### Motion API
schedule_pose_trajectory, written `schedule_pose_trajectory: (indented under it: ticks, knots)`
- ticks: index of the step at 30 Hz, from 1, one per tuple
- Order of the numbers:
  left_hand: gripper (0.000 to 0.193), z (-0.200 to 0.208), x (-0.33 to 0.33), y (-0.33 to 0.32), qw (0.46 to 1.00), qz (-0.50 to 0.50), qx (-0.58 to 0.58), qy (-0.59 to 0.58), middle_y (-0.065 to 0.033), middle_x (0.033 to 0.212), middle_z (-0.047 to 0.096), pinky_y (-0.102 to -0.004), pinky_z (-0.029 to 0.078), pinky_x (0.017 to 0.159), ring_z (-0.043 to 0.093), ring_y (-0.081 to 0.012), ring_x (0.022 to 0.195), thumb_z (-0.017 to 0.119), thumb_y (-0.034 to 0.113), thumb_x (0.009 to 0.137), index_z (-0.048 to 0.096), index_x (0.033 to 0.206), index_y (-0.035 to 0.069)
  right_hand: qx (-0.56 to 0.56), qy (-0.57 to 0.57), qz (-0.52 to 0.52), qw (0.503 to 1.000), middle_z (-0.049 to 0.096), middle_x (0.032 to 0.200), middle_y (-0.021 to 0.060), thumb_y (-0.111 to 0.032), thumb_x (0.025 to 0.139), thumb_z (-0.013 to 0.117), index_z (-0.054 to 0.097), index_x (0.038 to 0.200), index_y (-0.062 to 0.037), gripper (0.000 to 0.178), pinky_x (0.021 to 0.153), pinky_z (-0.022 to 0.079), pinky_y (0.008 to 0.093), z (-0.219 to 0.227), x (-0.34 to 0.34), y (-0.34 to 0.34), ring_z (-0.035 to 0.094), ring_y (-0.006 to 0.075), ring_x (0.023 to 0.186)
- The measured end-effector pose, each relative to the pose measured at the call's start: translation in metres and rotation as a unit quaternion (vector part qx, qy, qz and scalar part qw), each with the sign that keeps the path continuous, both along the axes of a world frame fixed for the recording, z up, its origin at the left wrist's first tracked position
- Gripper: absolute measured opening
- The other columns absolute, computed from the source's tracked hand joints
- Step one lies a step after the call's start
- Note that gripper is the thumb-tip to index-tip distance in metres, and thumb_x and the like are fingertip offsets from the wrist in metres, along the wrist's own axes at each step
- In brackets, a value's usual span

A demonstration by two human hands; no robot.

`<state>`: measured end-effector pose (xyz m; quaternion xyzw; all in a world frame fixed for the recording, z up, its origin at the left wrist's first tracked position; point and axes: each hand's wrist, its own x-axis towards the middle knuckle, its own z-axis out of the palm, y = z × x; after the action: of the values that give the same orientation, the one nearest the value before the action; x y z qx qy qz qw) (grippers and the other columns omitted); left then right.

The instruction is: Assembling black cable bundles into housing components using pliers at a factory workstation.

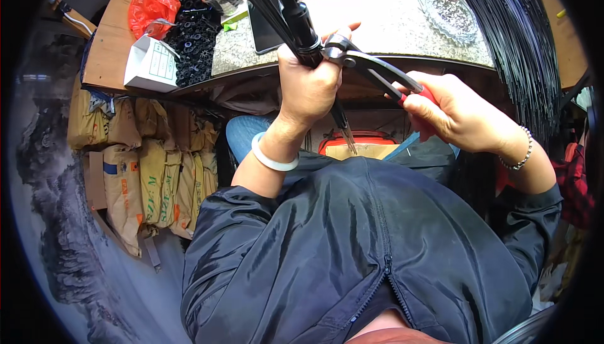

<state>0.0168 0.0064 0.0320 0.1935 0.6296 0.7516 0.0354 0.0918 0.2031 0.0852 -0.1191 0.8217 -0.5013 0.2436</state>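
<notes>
My left hand point(308, 89) is wrapped round a bundle of thin black rods point(267, 7) together with a thick black tube point(298, 22). The bundle stands tilted, its top leaning away to the left over the table and its thin lower ends pointing down toward my lap. In my right hand point(459, 114) is a pair of pincers point(380, 70) with red grips, fingers closed round the handles. The metal jaws rest against the black bundle just above my left hand's thumb. What lies between the jaws cannot be made out.
A pale speckled slab point(377, 26) covers the table's middle. Many long black rods point(513, 36) hang over its right edge, beside a glass ashtray point(450, 17). At left are a red plastic bag point(154, 9), a white box point(151, 64) and small black parts point(192, 48). Paper sacks point(154, 180) stand below.
</notes>
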Motion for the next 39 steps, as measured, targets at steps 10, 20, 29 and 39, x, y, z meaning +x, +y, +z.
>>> schedule_pose_trajectory:
  ticks: [10, 20, 29, 39]
  knots:
    - [0.015, 0.0, 0.002, -0.004, 0.999, -0.004, 0.006, 0.038, -0.0053, 0.062, 0.055, -0.0175, 0.029, 0.035, 0.038, -0.002, 0.038, 0.053, 0.007, 0.09, 0.058, 0.095, -0.006, 0.093, 0.125, -0.002, 0.988, 0.042, 0.056, 0.007, -0.022, 0.095, 0.049, 0.044, 0.083, 0.0005, 0.026, 0.05, 0.038, 0.0296, 0.011, 0.004, -0.001, 0.038, 0.0122, 0.053]
    - [0.023, -0.001, -0.016, -0.031, 0.965, 0.005, -0.111, 0.239, 0.0039, 0.063, 0.052, -0.0142, 0.029, 0.045, 0.039, 0.0005, 0.047, 0.048, 0.002, 0.09, 0.06, 0.109, -0.004, 0.143, 0.206, 0.016, 0.968, 0.051, 0.069, 0.0187, -0.026, 0.094, 0.05, 0.048, 0.099, 0.0035, 0.03, 0.062, 0.042, 0.0342, 0.007, -0.009, -0.003, 0.046, 0.0267, 0.061]
    - [0.031, 0.029, -0.014, -0.054, 0.966, -0.095, 0.24, 0.014, 0.0053, 0.05, 0.033, -0.0185, 0.03, 0.038, 0.03, -0.0029, 0.037, 0.045, 0.011, 0.095, 0.049, 0.121, -0.005, 0.386, 0.389, -0.142, 0.824, 0.056, 0.102, 0.0181, -0.023, 0.089, 0.055, 0.047, 0.12, -0.0029, 0.038, 0.081, 0.045, 0.0399, -0.125, -0.076, 0.039, 0.056, 0.0359, 0.093]
    - [0.029, 0.024, 0.01, -0.069, 0.969, 0.074, 0.23, 0.04, 0.0051, 0.056, 0.033, -0.0182, 0.031, 0.04, 0.031, -0.0032, 0.041, 0.046, 0.015, 0.096, 0.05, 0.118, -0.003, 0.028, 0.095, 0.16, 0.982, 0.061, 0.099, 0.0175, -0.026, 0.071, 0.075, 0.053, 0.113, -0.0005, 0.054, 0.088, 0.044, 0.0374, -0.061, 0.02, -0.042, 0.058, 0.0315, 0.096]
